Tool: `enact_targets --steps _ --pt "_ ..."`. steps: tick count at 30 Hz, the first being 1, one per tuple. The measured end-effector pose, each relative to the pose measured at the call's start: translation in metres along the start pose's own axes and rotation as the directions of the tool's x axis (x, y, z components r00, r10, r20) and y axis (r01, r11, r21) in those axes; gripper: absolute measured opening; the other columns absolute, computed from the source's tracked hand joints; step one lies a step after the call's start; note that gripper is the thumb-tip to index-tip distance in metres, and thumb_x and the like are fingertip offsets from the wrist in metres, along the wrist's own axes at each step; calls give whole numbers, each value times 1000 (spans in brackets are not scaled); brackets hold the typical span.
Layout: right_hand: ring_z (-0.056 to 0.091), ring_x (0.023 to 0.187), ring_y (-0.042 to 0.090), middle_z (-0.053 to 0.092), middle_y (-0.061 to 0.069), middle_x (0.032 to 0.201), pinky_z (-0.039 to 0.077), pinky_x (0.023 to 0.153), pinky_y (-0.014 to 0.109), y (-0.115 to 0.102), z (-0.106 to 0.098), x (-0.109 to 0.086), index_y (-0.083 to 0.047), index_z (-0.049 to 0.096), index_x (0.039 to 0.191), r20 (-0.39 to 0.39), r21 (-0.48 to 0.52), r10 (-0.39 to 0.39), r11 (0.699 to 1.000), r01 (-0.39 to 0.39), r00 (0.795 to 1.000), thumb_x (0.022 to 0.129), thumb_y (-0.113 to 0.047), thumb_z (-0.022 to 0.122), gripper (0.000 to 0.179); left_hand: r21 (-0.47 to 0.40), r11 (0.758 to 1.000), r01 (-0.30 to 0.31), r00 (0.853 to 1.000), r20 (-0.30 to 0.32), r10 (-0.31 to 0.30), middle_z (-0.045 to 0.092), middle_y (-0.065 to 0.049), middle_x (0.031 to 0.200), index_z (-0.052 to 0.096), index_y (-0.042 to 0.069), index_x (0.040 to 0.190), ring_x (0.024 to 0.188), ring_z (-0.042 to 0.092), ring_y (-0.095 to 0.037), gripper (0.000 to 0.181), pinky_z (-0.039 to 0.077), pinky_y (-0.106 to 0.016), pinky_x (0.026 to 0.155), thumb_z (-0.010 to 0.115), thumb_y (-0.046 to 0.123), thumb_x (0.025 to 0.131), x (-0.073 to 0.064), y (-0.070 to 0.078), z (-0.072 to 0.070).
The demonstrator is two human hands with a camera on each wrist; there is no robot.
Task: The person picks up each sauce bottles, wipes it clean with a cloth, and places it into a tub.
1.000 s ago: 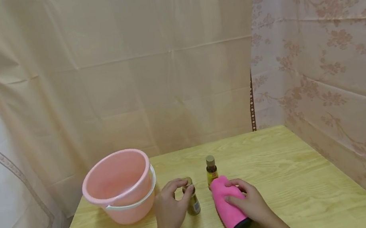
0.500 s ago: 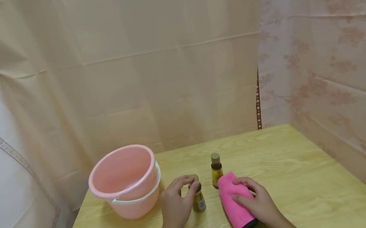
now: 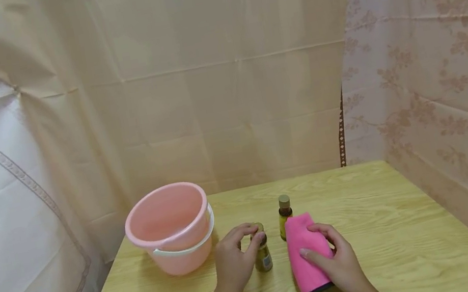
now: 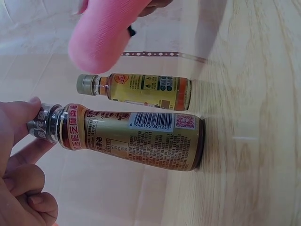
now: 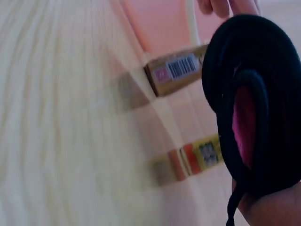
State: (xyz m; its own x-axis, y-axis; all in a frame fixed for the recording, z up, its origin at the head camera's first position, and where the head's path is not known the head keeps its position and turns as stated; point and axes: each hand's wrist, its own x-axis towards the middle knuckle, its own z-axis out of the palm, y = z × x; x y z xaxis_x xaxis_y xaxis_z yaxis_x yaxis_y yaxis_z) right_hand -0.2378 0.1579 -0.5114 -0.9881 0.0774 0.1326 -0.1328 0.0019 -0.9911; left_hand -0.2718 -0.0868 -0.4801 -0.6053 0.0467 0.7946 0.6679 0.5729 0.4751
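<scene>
My left hand [image 3: 236,261] pinches the cap of a sesame oil bottle [image 3: 263,258] between thumb and fingers. That bottle stands upright on the wooden table, and its gold label with barcode [image 4: 150,120] faces the left wrist camera. In my right hand [image 3: 338,257] is a rolled pink cloth [image 3: 306,258] with a black edge, gripped between thumb and fingers and held above the table. Just behind the cloth stands a second small bottle [image 3: 285,210], yellow-labelled with a greenish-brown cap. The cloth hides part of it in the head view.
A pink bucket [image 3: 188,262] with a white handle stands to the left of my left hand, a pink basin [image 3: 138,239] set in its top. The wooden table [image 3: 395,222] ends at a beige curtain [image 3: 225,95] behind and a flowered one [image 3: 446,79] on the right.
The whole head view has shifted, so things appear further right. The pink cloth has turned slightly more upright in my right hand. My left hand keeps its pinch on the cap.
</scene>
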Motion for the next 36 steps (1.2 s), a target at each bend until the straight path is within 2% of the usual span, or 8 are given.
enact_targets --steps 3,7,11,14,21,25,30,36 --pt "74 90 31 51 13 137 63 66 47 -9 5 -1 -22 59 134 17 4 -4 1000 4 1000 83 -19 88 58 -8 1000 -12 1000 -12 12 80 1 103 81 14 99 96 76 -15 17 57 -23 72 86 25 86 0 2 1" --pt "74 88 31 51 10 140 63 64 45 -18 11 0 -27 62 131 19 -37 -7 999 7 1000 83 -23 89 55 -11 1000 -6 1000 -10 6 80 1 104 81 15 99 97 76 -15 17 60 -26 80 86 24 86 -1 3 2" --pt "74 82 29 59 13 133 63 60 43 -23 18 3 -33 65 128 15 -73 -15 997 16 1000 82 -29 90 53 -21 1000 20 1000 -2 -20 77 3 107 81 17 99 79 69 -6 15 55 -19 67 85 25 87 -3 3 2" --pt "74 79 27 66 17 124 62 59 43 -25 23 3 -37 66 127 3 -85 -5 996 5 1000 81 -32 90 53 -41 999 21 1000 -6 -22 75 3 105 81 18 99 66 51 1 14 41 -13 53 85 25 87 -3 3 2" --pt "75 83 28 66 16 126 63 62 43 -21 33 -2 -36 68 129 14 -40 13 999 -13 1000 81 -33 90 53 -65 998 -17 1000 -25 16 76 0 100 81 16 98 57 40 3 13 34 -10 49 85 22 87 -5 4 3" --pt "75 86 25 63 6 131 63 64 40 -16 37 -2 -36 69 127 31 -49 -14 999 16 999 81 -34 90 50 -64 998 -1 1000 -7 1 77 0 101 81 17 98 55 38 2 13 33 -9 48 85 23 88 -7 3 3" --pt "70 98 21 62 -3 127 63 71 33 -10 39 1 -38 72 122 23 -115 -76 990 79 997 80 -36 91 46 -65 997 -31 999 -17 30 77 -1 101 81 16 99 58 39 2 13 33 -10 50 84 22 88 -6 3 3" --pt "66 104 20 63 -5 124 61 77 29 -6 38 5 -39 72 121 31 -183 -116 976 119 993 80 -38 90 45 -77 996 -46 999 -24 44 76 -1 102 81 16 100 63 46 -1 12 33 -9 52 83 23 89 -3 2 5"
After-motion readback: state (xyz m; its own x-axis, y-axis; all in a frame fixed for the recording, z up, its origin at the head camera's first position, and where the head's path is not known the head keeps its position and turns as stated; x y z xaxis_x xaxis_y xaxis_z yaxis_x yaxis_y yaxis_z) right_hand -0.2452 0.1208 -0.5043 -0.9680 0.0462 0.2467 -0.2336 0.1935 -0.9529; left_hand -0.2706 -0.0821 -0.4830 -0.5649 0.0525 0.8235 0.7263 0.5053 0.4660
